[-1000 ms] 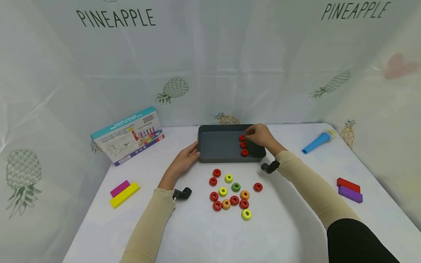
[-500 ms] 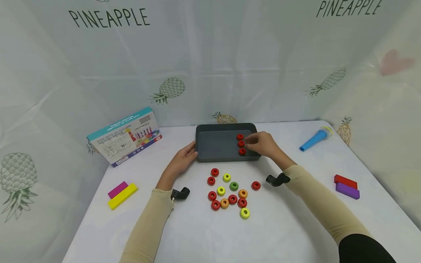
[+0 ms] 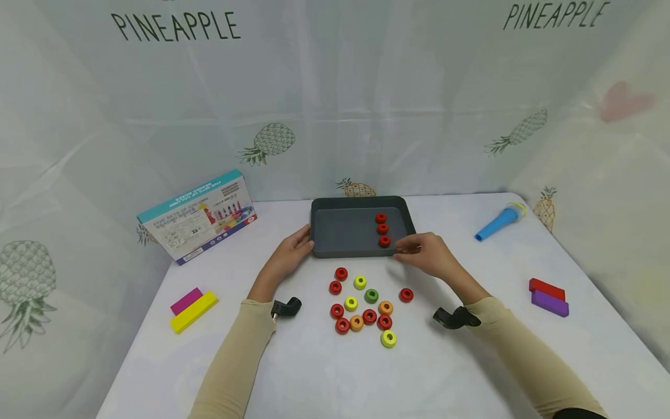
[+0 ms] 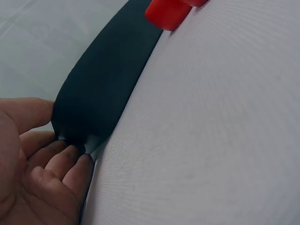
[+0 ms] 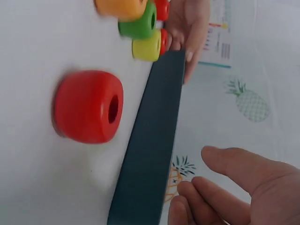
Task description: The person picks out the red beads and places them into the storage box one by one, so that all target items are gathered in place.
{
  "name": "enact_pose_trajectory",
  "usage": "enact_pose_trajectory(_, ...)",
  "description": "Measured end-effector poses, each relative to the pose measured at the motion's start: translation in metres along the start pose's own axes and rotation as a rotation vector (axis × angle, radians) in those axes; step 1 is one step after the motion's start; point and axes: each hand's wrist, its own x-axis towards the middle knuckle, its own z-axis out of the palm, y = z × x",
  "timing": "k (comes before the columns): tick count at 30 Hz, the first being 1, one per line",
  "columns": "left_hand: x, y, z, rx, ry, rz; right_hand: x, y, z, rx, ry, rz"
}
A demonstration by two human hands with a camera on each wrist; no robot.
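A shallow dark grey tray [image 3: 340,233] lies at the back of the table. Three red beads [image 3: 382,229] stand in a line along its right part. My left hand [image 3: 287,256] holds the tray's left end; in the left wrist view, the thumb is at the rim and the bent fingers press against the wall. Over the tray's front right corner is my right hand [image 3: 429,255], its thumb and fingers apart with nothing between them. In front of the tray lie several loose beads, among them a lone red bead [image 5: 89,107], a green bead [image 3: 371,295] and a yellow bead [image 3: 388,338].
At the left stand a printed toy box [image 3: 201,221] and two bars, one magenta [image 3: 185,300] and one yellow [image 3: 193,312]. On the right lie a blue toy microphone [image 3: 497,224], a red bar [image 3: 546,288] and a purple bar [image 3: 549,303]. A pineapple-print sheet [image 3: 335,116] hangs behind.
My right hand has drawn back from beside the red beads to the tray's front right corner, leaving the three beads in place. My left hand stays on the tray.
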Motion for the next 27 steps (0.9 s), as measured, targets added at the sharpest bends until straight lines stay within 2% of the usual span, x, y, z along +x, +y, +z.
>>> enact_pose_trajectory(6,0.001,0.001,0.000,0.007,0.001,-0.022,-0.016,-0.002,0.003,0.027,0.019,-0.004)
enact_pose_trajectory(20,-0.001,0.003,0.000,0.010,-0.010,-0.025,-0.049,0.008,0.015,0.033,-0.080,0.066)
enact_pose_trajectory(27,-0.002,0.005,0.000,0.004,-0.007,-0.024,-0.061,0.013,0.018,0.026,-0.089,0.071)
